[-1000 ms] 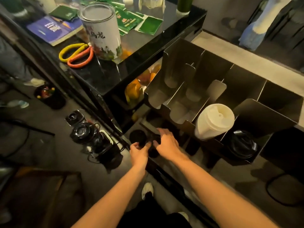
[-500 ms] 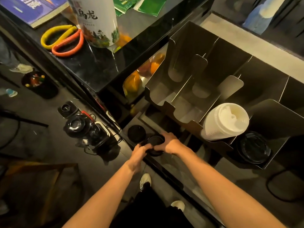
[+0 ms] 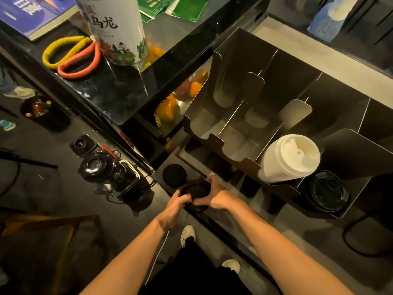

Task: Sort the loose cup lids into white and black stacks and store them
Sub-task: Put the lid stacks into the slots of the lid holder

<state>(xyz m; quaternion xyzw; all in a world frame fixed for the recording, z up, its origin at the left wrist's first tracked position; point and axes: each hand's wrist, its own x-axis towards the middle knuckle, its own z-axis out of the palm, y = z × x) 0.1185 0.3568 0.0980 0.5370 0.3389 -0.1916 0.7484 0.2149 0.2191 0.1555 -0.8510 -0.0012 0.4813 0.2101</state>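
Jointly, left hand (image 3: 176, 201) and right hand (image 3: 220, 198) clasped on one black lid (image 3: 196, 192); one loose lid (image 3: 174, 175) nearby.

I am reading two big black brush characters, 乌龙, on the white tea tin (image 3: 114, 28) standing near the back edge of the black worktop (image 3: 119, 90). A third character to their left is curving out of my sight. The blue book (image 3: 36, 15) at the worktop's far left corner is showing white Chinese characters, too cropped to make out. The green packets (image 3: 187, 7) along the back edge are carrying white print too small to read.
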